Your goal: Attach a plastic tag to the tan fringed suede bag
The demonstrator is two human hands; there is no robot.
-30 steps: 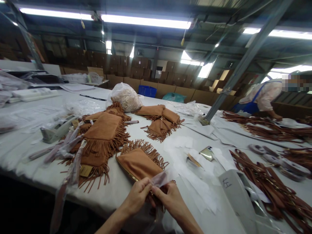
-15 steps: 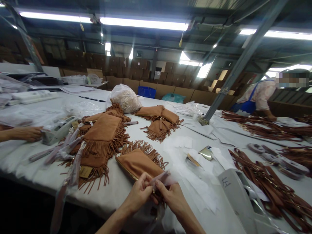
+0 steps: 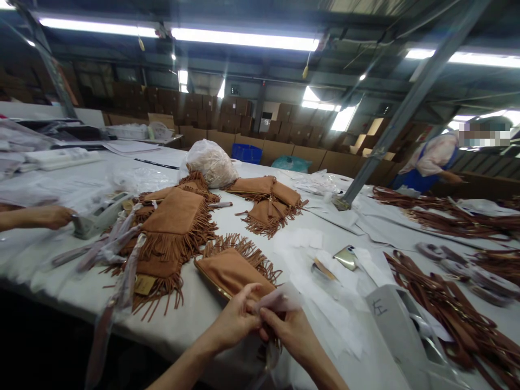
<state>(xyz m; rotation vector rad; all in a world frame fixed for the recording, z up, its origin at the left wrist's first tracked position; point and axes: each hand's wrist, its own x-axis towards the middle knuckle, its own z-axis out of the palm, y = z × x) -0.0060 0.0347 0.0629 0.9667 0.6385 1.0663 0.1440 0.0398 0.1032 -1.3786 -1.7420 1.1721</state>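
Observation:
A brown fringed pouch [image 3: 235, 273] lies at the table's near edge, its zipper side toward me. Over its near right corner, my left hand [image 3: 239, 319] has its fingers bent and pinched at a pale translucent wrapping [image 3: 278, 300]. Close beside it, my right hand [image 3: 290, 330] grips the same wrapping between thumb and fingers. Small metal parts and fringe show beneath the hands, partly hidden. To the left are stacked fringed pouches [image 3: 174, 216] with wrapped straps [image 3: 130, 271] and a yellowish tag [image 3: 143, 284].
More pouches [image 3: 268, 200] lie farther back beside a stuffed plastic bag [image 3: 211, 162]. At right stand a grey tape dispenser [image 3: 402, 330], brown straps [image 3: 442, 309] and a phone [image 3: 346, 257]. Another person's hand [image 3: 54, 216] touches a dispenser [image 3: 99, 216] at left. A person stands back right.
My left hand's index finger has lifted and straightened somewhat, and the wrapping has shifted slightly. The person at back right has drawn an arm up from the straps. The view has shifted slightly.

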